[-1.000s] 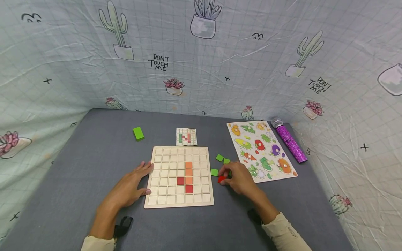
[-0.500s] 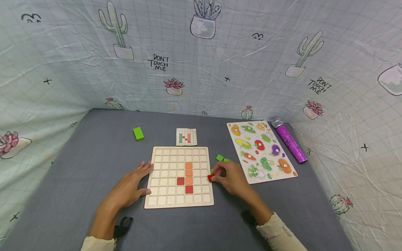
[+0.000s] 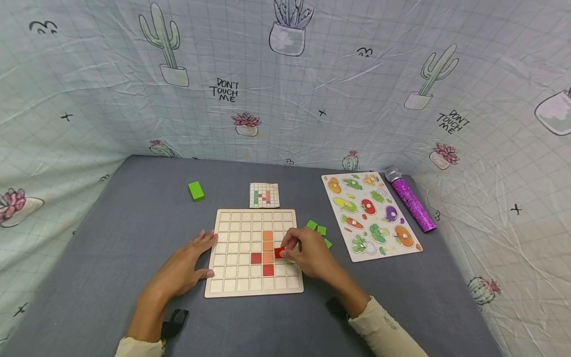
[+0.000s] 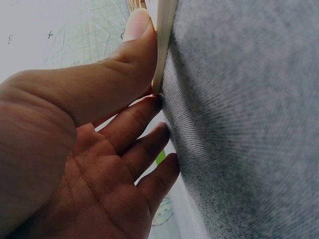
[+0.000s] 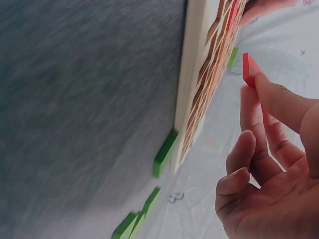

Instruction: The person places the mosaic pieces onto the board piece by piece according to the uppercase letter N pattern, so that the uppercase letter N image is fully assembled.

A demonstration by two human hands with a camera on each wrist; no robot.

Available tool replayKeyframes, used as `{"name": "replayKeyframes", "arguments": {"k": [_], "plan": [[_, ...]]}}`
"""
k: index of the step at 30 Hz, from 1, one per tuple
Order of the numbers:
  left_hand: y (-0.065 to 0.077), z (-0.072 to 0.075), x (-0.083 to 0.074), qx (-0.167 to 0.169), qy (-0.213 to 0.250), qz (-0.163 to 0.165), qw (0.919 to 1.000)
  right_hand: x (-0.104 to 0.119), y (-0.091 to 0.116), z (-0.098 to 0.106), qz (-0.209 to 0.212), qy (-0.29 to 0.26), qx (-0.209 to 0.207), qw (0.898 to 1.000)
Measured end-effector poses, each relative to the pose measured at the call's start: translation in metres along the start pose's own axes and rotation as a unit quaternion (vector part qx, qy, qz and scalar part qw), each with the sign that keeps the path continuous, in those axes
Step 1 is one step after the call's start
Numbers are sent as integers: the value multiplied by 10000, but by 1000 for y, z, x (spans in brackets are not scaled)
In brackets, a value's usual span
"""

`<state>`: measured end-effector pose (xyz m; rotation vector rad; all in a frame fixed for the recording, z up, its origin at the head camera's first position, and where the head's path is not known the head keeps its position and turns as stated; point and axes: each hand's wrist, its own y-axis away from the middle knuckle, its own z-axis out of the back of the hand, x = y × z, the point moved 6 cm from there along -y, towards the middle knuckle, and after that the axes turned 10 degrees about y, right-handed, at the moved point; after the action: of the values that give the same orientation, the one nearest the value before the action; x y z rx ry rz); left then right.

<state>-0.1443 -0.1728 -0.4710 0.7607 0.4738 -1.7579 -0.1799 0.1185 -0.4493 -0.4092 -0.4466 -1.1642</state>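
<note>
My right hand (image 3: 311, 252) pinches a red square tile (image 3: 279, 253) between thumb and fingers, over the right half of the wooden grid board (image 3: 236, 286). In the right wrist view the red tile (image 5: 249, 68) is held clear above the board. Along the board's left edge my left hand (image 3: 182, 267) rests with fingers extended, thumb (image 4: 137, 30) at the board's rim. In the grid lie a column of orange tiles (image 3: 267, 246), a dark red tile (image 3: 256, 258) to its left and a red tile (image 3: 268, 269) below it.
Several green tiles (image 3: 321, 230) lie right of the board. A pattern card (image 3: 264, 204) sits behind it, with a green block (image 3: 196, 191) farther left. A vegetable puzzle board (image 3: 357, 208) and a purple glitter microphone (image 3: 414, 205) occupy the right side.
My right hand has lifted the red tile from beside the green tiles and carried it left, over the board. My left hand has stayed at the board's left edge.
</note>
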Motion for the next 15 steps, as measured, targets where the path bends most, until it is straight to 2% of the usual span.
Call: {"name": "replayKeyframes", "arguments": {"k": [7,15], "plan": [[1,0,1,-18,14,-74,10000,14,-7,-7,174,169,-15,9997],[1,-1,1,-26,17,-130,9999,25,-15,-16,42,198,95,9997]]}}
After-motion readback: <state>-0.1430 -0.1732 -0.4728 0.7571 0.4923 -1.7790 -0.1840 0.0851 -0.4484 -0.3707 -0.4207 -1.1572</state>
